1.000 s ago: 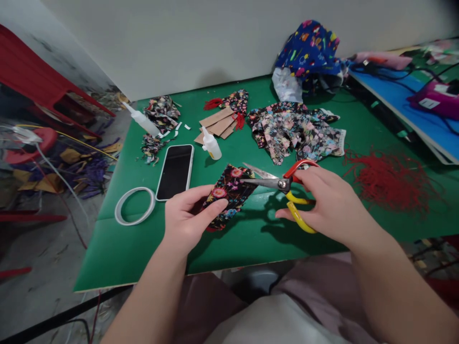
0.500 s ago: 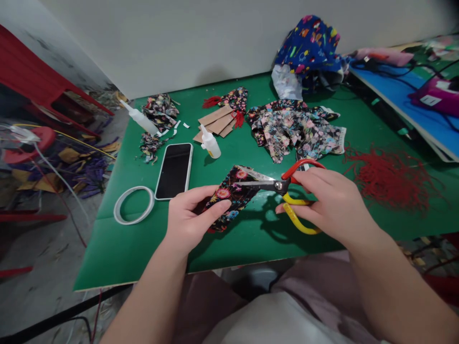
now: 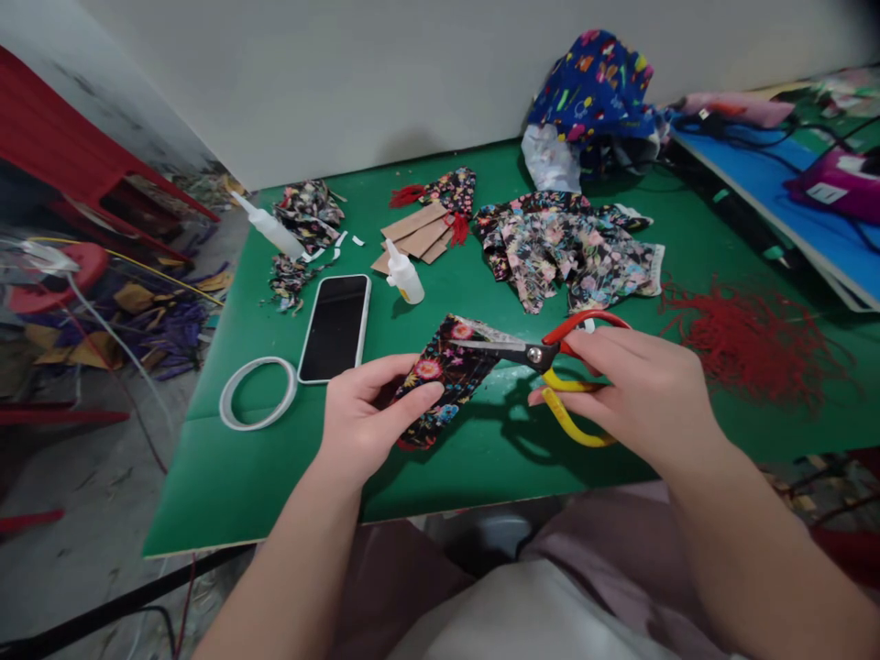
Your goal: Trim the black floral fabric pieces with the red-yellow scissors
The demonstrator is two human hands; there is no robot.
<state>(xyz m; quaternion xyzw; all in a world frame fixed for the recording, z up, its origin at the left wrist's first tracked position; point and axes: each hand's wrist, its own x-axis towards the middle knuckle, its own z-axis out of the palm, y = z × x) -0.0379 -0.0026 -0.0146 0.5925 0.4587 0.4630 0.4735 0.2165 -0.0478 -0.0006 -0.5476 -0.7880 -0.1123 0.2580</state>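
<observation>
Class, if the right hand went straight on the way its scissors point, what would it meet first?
Most likely the floral fabric piece in the left hand; the scissors overlap it in view, though exact depth is unclear.

Left hand [image 3: 364, 417] pinching, thumb [image 3: 416, 401] on top, aimed inward. Right hand [image 3: 646, 385] curled in a grip, knuckles up. Forearms [image 3: 295, 541] converge from lower corners, hands apart.

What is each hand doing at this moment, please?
Left hand: closed, holding the floral fabric piece between thumb and fingers.
Right hand: closed around the handles of the scissors.
</observation>
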